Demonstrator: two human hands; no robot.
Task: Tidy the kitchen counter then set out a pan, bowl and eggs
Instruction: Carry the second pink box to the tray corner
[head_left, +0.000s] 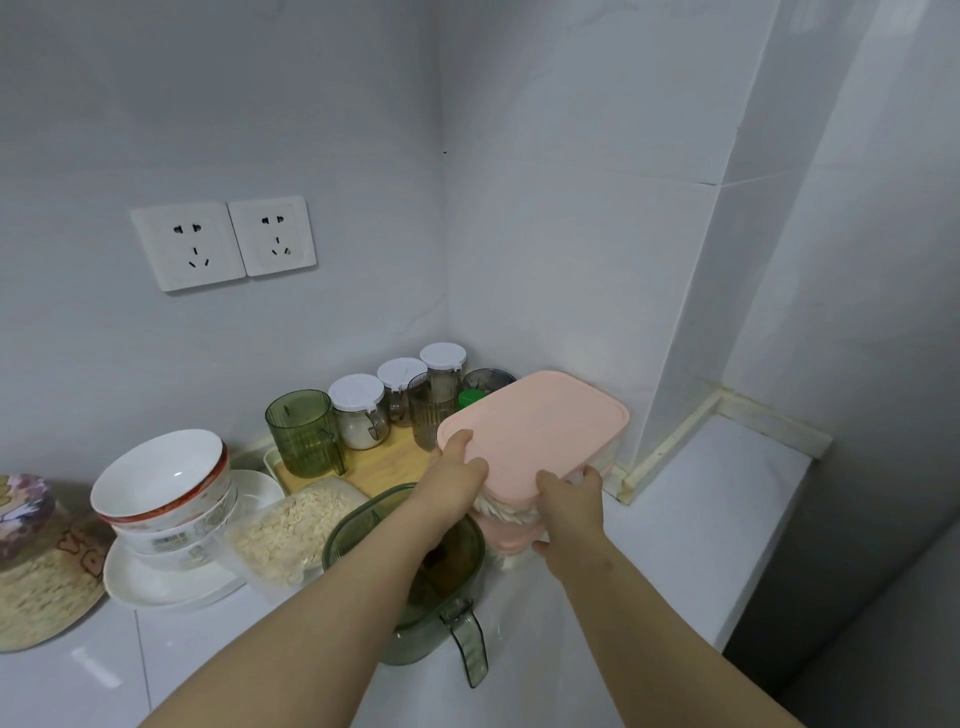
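Fingers (462, 441) of left hand (457, 467) and right hand (569, 496) gripping pink-lidded box (540, 426) (one each side), above counter (727, 509)

The lidded box (535, 431) is in the far right corner of the counter (675, 519), over a second box (511, 540). The left hand (457, 467) grips its near left edge and the right hand (569, 499) its near right corner. To its left, a tray (384, 457) carries a row of jars (400, 384) along the far side and a mug (304, 431) at the left end. Nearer lies a tub of flakes (291, 530), with a handled container (363, 519) on its right. Further left, a stack of bowls (166, 478) stands on a plate (156, 582).
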